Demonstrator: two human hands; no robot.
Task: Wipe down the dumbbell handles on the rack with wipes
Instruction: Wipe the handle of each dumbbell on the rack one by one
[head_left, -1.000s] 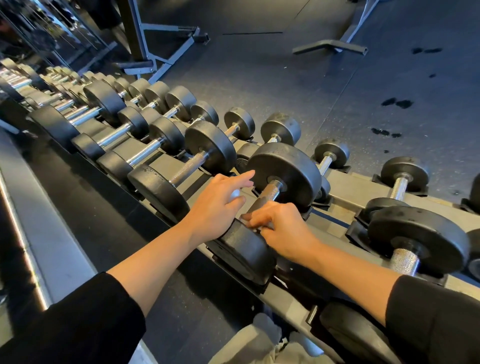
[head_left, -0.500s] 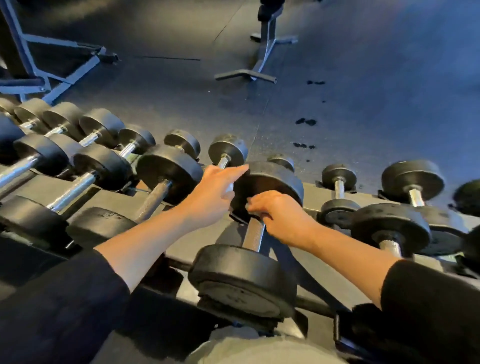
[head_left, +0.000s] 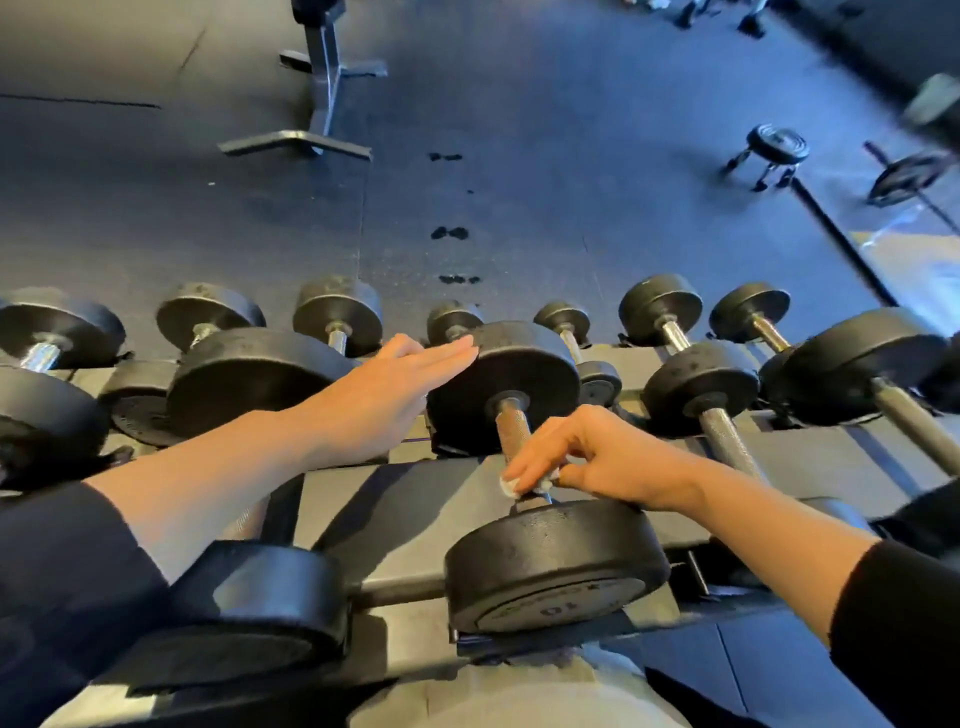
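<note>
Right hand (head_left: 597, 457) curled over the near end of the knurled metal handle (head_left: 511, 426) of a black round-headed dumbbell (head_left: 550, 566), fingertips pinching a small crumpled white wipe (head_left: 511, 486) against the bar just above the near head (stamped 10 on its face). Left hand (head_left: 384, 400) flat, fingers straight and together, resting against the side of that dumbbell's far head (head_left: 519, 374), holding nothing. Dumbbell lying front to back across the grey metal rack (head_left: 395, 499), near head at the rack's front edge, far head toward the back rail. More black dumbbells with steel handles in a row on either side, 1 larger one (head_left: 244, 613) at the front-left corner partly under the left forearm, 2 others (head_left: 706, 395) to the right. Smaller dumbbells (head_left: 337, 314) lined along the rack's back edge. Black sleeves on both forearms, pushed up. Beyond the rack, dark rubber gym floor (head_left: 571, 156) with a grey metal bench base (head_left: 317, 130) standing well apart.
</note>
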